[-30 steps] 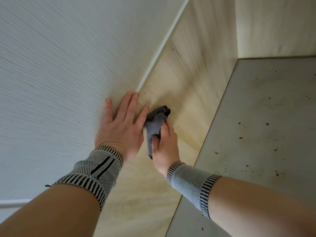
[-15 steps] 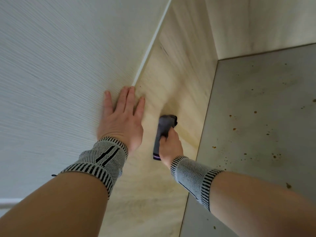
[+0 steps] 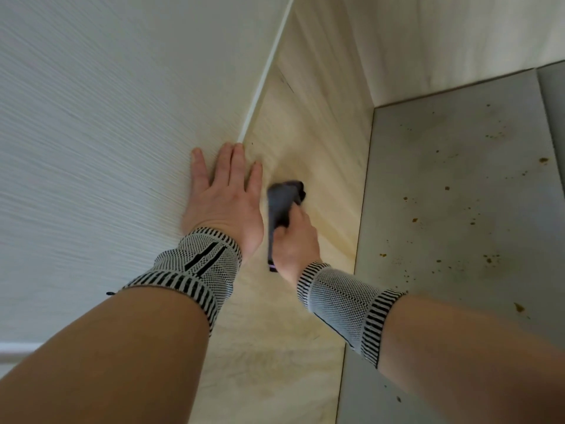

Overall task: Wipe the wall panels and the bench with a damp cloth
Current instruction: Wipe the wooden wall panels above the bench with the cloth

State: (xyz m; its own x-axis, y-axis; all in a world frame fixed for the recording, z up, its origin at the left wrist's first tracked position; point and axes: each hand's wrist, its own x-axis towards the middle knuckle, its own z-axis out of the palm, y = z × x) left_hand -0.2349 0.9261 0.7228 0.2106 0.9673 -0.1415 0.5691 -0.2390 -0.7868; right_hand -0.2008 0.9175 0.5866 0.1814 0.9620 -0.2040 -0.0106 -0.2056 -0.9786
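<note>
1. The left hand (image 3: 221, 197) lies flat against the white ribbed wall panel (image 3: 107, 133), fingers straight and close together, fingertips reaching the thin white trim strip (image 3: 266, 75) at the panel's edge.
2. The right hand (image 3: 295, 240) grips a dark grey cloth (image 3: 282, 206) and presses it onto the pale wood-grain panel (image 3: 321, 148) just beside the left hand; the two hands are near each other but do not touch.
3. The cloth is bunched into a long roll. Its upper end sticks out past the fingers, and its lower end, with a thin purple edge, shows below the heel of the hand.
4. Both wrists wear knitted grey bands with black stripes: the left wristband (image 3: 192, 267) and the right wristband (image 3: 345, 304). A short dark thread hangs from the left one.
5. To the right of the wood-grain panel lies a grey surface (image 3: 458, 194), dotted with small brown specks (image 3: 446, 188) and faint darker stains. A seam runs down it near the right edge.
6. Another pale panel (image 3: 443, 41) closes the corner at the top right, meeting the grey surface along a dark line.
7. The fingertips of the right hand are hidden behind the cloth, so how they wrap it cannot be told.
8. The cloth and the panel near it are blurred, and whether the cloth is damp cannot be made out.
9. Both forearms are cut off by the lower edge.
</note>
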